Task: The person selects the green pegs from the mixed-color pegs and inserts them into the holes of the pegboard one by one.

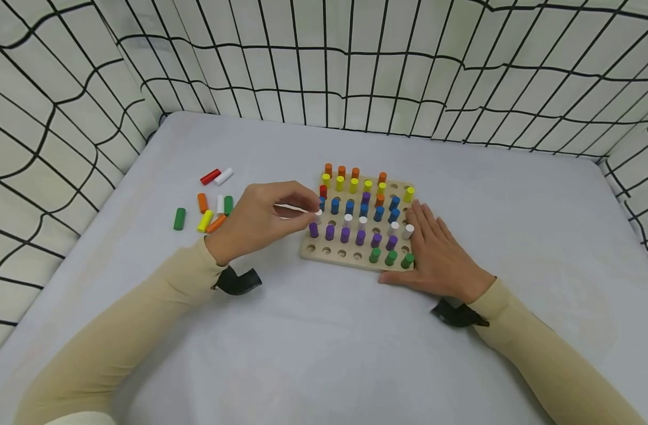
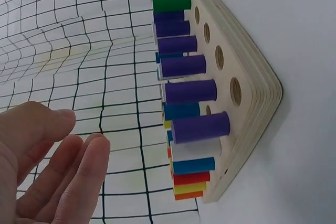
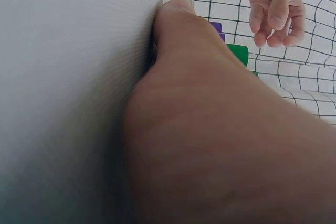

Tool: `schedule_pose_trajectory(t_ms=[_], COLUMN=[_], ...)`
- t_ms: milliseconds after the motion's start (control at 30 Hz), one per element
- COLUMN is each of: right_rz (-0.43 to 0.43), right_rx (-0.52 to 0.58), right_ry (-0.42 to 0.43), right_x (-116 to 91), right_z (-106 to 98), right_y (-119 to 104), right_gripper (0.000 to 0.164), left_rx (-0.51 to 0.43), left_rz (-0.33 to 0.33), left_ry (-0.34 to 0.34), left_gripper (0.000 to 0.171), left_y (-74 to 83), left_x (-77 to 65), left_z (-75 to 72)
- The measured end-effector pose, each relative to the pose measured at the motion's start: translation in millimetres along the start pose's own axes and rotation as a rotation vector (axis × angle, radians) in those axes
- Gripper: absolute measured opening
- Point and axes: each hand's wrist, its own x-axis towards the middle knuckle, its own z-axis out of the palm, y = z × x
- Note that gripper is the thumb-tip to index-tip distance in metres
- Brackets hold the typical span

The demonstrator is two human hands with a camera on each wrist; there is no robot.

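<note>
A wooden pegboard (image 1: pixel 334 260) carries rows of coloured pegs, with several holes bare. My left hand (image 1: pixel 271 215) hovers over its left edge, close above a white peg (image 2: pixel 197 150) that stands in a hole behind the nearest purple peg (image 2: pixel 202 127). Thumb and fingers are bent but apart, with nothing between them in the left wrist view. Flat beside the board's right edge lies my right hand (image 1: pixel 446 257), fingers stretched along that side and thumb at the front corner by the green pegs (image 1: pixel 390 258). In the right wrist view its thumb (image 3: pixel 176 17) hides most of the board.
Loose pegs lie on the white tabletop (image 1: pixel 324 354) left of the board, among them a red peg (image 1: pixel 210 176), a green peg (image 1: pixel 179 219) and a yellow peg (image 1: pixel 205 221). Black wire mesh (image 1: pixel 350 71) rises along the table's back and sides.
</note>
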Motion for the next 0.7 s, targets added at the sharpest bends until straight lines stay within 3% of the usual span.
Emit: schedule_pose_trajectory(t_ms=[200,367,700], right_rz=[0.012,0.016,0.017], right_rx=[0.0,0.006,-0.011], right_ry=[-0.007,-0.011,-0.013], right_x=[0,0,1], right_z=[0,0,0], right_y=[0,0,-1], right_gripper=[0.138,0.138,0.137], left_rx=[0.027,-0.004,0.046], left_rz=[-0.04,-0.083,-0.167], left_ry=[0.062,0.107,0.122], left_gripper=[0.023,0.02,0.024], left_y=[-10.1,-19.5,-31.9], left_x=[-3.0,-6.4,-14.2], left_z=[-16.6,-30.2,-45.7])
